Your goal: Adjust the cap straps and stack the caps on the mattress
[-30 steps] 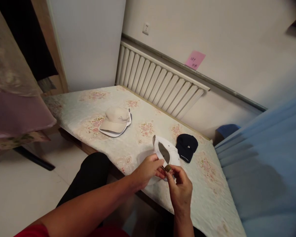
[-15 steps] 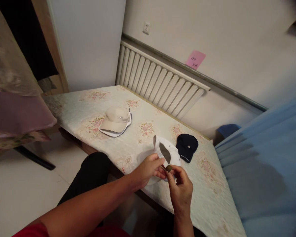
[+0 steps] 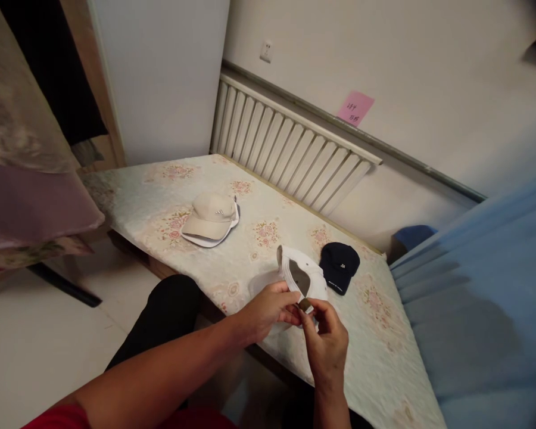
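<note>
A white baseball cap (image 3: 310, 268) is held over the near side of the bed, its rear opening turned toward me. My left hand (image 3: 272, 310) pinches the cap's back strap from the left. Opposite it, my right hand (image 3: 328, 336) closes thumb and fingers on the strap end by a small brown buckle (image 3: 305, 305). Just behind the white cap lies a dark navy cap (image 3: 339, 265), brim toward me. Farther left rests a beige cap (image 3: 212, 214), stacked over a white-brimmed one. My fingers partly hide the strap.
The bed (image 3: 232, 268) has a pale floral cover. Behind it a white radiator (image 3: 290, 143) runs along the wall. A blue curtain (image 3: 482, 298) hangs at the right, and cloths (image 3: 31, 190) hang at the left. My black-clad knee (image 3: 170, 304) is against the bed's front edge.
My fingers have shifted slightly at the strap, and the brown buckle has tilted a little, with a pale strap end showing beside it. The other caps lie where they were.
</note>
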`<state>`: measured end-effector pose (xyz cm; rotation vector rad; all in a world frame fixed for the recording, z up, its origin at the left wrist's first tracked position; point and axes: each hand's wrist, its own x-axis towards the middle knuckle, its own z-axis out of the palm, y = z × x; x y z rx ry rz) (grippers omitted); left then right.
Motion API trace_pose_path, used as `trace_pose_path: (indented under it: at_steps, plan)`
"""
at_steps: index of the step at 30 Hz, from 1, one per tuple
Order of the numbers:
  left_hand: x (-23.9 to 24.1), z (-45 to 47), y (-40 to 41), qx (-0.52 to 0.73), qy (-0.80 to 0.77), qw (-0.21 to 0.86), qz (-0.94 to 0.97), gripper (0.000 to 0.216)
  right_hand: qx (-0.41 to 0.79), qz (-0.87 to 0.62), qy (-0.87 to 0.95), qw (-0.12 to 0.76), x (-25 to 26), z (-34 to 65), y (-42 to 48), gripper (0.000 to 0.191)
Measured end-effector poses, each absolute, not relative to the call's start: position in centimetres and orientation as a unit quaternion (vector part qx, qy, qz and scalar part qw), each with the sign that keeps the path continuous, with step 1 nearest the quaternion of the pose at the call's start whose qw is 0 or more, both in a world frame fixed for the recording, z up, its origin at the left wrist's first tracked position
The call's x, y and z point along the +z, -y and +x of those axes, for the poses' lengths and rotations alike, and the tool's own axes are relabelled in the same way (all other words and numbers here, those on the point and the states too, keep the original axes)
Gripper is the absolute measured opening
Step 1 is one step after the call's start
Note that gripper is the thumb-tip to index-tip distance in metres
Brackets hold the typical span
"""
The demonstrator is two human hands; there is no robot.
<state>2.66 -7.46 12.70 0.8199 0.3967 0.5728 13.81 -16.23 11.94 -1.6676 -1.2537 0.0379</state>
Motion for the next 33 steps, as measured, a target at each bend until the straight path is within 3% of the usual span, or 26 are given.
trace_pose_path:
  at_steps: [10,15,26,33]
  plan:
    - [12.8,2.8,7.2,0.273,-0.195,0.854,0.397,0.032,0.032,-0.691,0.518,0.503,11.4,13.9,16.0,0.013]
    - [12.5,2.8,7.1,0.279,-0.202,0.852,0.393,0.03,0.102,-0.681,0.53,0.495,11.8,13.9,16.2,0.022]
    - [11.2,2.8,7.3,0.29,-0.143,0.862,0.39,0.022,0.199,-0.661,0.442,0.573,11.3,14.4,16.3,0.025]
    - [9.7,3.4,7.7,0.294,-0.15,0.84,0.431,0.038,0.222,-0.654,0.421,0.588,11.1,14.0,16.3,0.024]
